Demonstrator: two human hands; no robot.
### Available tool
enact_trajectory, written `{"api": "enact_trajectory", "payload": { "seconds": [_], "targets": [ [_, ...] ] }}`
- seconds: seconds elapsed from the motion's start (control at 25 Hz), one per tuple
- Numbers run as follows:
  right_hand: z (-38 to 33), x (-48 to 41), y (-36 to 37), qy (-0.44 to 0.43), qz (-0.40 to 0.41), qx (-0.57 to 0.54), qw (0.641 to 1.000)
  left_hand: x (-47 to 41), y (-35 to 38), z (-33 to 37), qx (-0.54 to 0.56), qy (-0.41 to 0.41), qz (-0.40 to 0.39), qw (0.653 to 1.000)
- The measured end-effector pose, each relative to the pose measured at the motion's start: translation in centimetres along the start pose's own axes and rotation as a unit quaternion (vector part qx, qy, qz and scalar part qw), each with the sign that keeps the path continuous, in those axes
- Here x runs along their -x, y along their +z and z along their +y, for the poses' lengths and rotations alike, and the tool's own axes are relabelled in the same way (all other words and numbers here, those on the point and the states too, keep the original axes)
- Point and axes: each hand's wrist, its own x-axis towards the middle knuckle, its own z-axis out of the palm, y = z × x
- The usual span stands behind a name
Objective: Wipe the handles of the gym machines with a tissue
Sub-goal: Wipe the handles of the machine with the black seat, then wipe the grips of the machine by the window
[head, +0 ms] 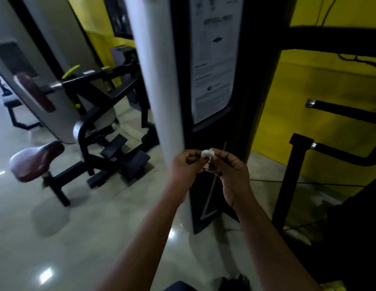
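Placard (214, 59): white sheet with rounded corners, fixed on the black front of the gym machine (256, 101), at twelve o'clock in the view, just right of a white post (157, 80).
Heading (218, 22): one line of large grey capitals at twelve o'clock on the sheet; blurred, letters cannot be made out.
Logo (217, 40): small dark mark just below the heading; no name legible.
Small print (213, 89): several blocks under short bold sub-headings, towards six o'clock on the sheet; too small and blurred to read.
Second mark (209, 88): small dark block among the print; unreadable.
Readable words or numbers: none.
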Motion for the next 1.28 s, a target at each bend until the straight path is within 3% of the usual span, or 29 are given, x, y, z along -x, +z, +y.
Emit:
{"api": "enact_trajectory", "payload": {
  "seconds": [0.28,0.72,1.04,1.28],
  "targets": [
    [2.9,7.6,9.0,0.053,-0.055,0.006,0.997,7.8,-10.0,-0.8,0.026,0.024,0.079,0.996],
    [6.3,13.1,17.7,0.11,-0.12,0.005,0.987,12.8,-20.3,-2.6,0.077,0.008,0.16,0.984],
    [9.7,8.0,22.1,0.146,-0.125,0.006,0.981,8.1,-24.3,-2.8,0.092,-0.009,0.183,0.979],
    [13.3,-2.4,27.3,0.157,-0.111,-0.026,0.981,-3.5,-28.7,-2.7,0.066,-0.023,0.181,0.981]
  ]
}}
